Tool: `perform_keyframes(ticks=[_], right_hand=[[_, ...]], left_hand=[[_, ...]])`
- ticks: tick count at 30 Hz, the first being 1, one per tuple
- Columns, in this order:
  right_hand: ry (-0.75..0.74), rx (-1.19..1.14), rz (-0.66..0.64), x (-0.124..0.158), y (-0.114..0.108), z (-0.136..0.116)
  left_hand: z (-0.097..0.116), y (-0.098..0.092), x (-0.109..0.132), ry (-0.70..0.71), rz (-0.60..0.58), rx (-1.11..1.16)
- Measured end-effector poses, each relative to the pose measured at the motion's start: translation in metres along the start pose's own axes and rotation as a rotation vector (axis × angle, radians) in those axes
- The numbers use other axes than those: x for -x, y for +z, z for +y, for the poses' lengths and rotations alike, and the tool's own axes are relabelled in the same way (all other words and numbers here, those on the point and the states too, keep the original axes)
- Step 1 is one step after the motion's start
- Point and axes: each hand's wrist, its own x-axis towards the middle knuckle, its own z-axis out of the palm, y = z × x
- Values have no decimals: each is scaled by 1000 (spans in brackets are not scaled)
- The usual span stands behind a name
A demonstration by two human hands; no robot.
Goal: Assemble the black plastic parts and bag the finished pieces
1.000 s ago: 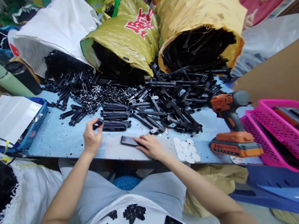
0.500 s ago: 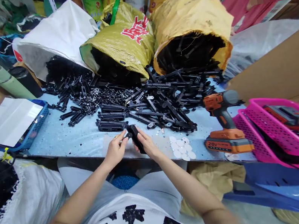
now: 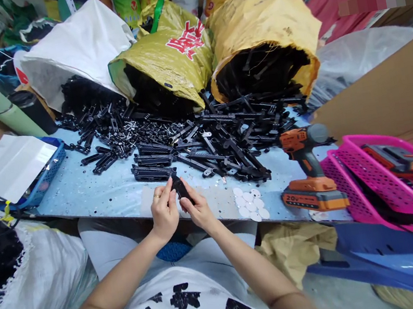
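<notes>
Both my hands meet at the near edge of the light blue table [image 3: 89, 187]. My left hand [image 3: 164, 213] and my right hand [image 3: 199, 209] are closed together on a small black plastic part [image 3: 179, 186], held just above the table edge. A large heap of black plastic parts [image 3: 203, 136] covers the table beyond my hands. A neat stack of longer black pieces [image 3: 152, 166] lies right behind my fingers. A cluster of white round discs [image 3: 251, 202] sits to the right of my right hand.
An orange cordless drill [image 3: 309, 171] stands at the table's right end beside pink baskets [image 3: 394, 186]. Three open sacks, one white [image 3: 74, 50] and two yellow [image 3: 174, 54], spill parts at the back. A blue tray with white paper [image 3: 10, 166] is left.
My left hand brought a small piece from the stack to my right hand, which lifted a flat black part off the table. Both hands then drew together and closer to me.
</notes>
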Motion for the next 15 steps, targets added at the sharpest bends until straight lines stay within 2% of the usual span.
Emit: perform_keyframes(ticks=[5,11,15], right_hand=[[6,-35,146,0,16,-12],[10,-45,172,-1,26,-12],[7,23,135,-3,32,-10]], left_hand=[[-1,-4,-8,28,39,16],[-7,-16,-28,101,-64,109],[-18,-12,-19,17,-93,82]])
